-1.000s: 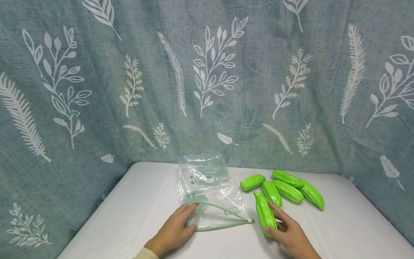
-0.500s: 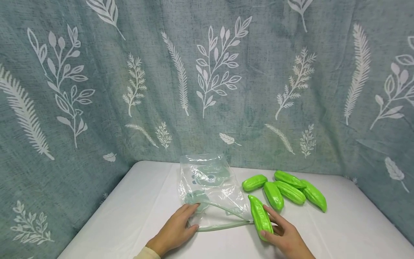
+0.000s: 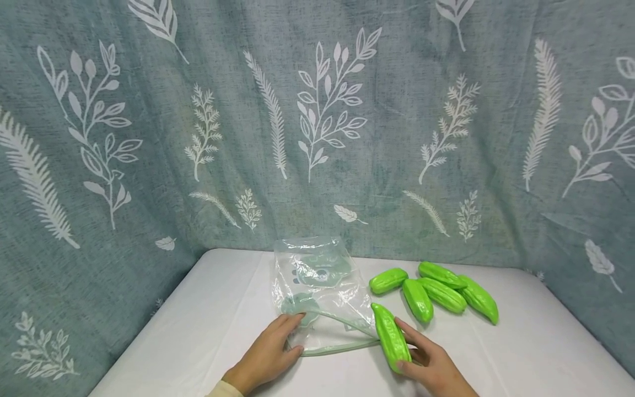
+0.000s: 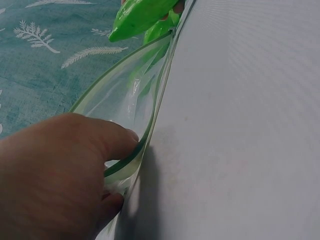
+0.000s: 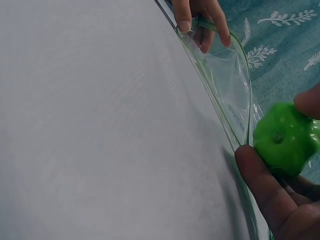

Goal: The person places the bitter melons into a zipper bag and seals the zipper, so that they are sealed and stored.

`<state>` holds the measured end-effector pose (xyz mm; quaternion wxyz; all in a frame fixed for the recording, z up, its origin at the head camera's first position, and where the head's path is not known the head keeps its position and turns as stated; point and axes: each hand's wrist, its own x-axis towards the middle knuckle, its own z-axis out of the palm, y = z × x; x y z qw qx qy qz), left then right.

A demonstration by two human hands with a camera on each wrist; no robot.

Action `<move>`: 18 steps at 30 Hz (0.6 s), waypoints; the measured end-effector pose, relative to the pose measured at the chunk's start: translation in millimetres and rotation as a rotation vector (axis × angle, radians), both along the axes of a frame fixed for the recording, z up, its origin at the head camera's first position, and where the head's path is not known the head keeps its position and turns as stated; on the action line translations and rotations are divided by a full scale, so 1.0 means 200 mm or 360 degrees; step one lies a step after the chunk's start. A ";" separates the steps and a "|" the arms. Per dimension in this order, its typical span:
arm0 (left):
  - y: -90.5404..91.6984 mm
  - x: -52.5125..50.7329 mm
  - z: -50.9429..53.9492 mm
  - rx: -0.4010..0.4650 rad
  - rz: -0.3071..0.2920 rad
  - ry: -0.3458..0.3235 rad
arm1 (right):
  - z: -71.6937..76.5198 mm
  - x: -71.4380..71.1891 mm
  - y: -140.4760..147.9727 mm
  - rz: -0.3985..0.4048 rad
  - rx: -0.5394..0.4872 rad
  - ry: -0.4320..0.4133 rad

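A clear zip bag [image 3: 329, 298] with a green-edged mouth and pale green print lies flat on the table, its mouth spread towards me. My left hand [image 3: 270, 350] grips the left end of that mouth, finger and thumb at the green rims [image 4: 122, 162]. In my right hand [image 3: 429, 361], pinched between thumb and fingers, is a glossy green bitter melon [image 3: 391, 339], ridged and pointed at one end. It is over the right end of the bag's mouth, hiding the zip slider; the right wrist view shows the melon's blunt end [image 5: 280, 137] beside the rim.
Several more green bitter melons [image 3: 444, 295] lie in a loose group on the white table [image 3: 526, 353], right of the bag. A blue-green curtain [image 3: 377, 138] with white leaf prints hangs behind the table and along its sides.
My right hand has moved left with the bitter melon, from beside the bag to the right end of its mouth. The left hand keeps its hold on the rim.
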<state>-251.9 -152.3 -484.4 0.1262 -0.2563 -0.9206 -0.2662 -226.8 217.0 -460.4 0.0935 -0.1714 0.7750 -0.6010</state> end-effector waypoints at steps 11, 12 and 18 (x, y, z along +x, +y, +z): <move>0.00 0.00 -0.01 0.0003 -0.0010 0.0006 | 0.01 0.01 -0.02 0.0012 -0.0020 -0.0053; 0.00 0.00 -0.01 0.0002 -0.0010 0.0005 | 0.01 0.01 -0.02 0.0023 -0.0023 -0.0053; 0.00 -0.01 -0.01 0.0008 -0.0002 0.0004 | 0.00 0.02 -0.04 0.0064 -0.0001 -0.0031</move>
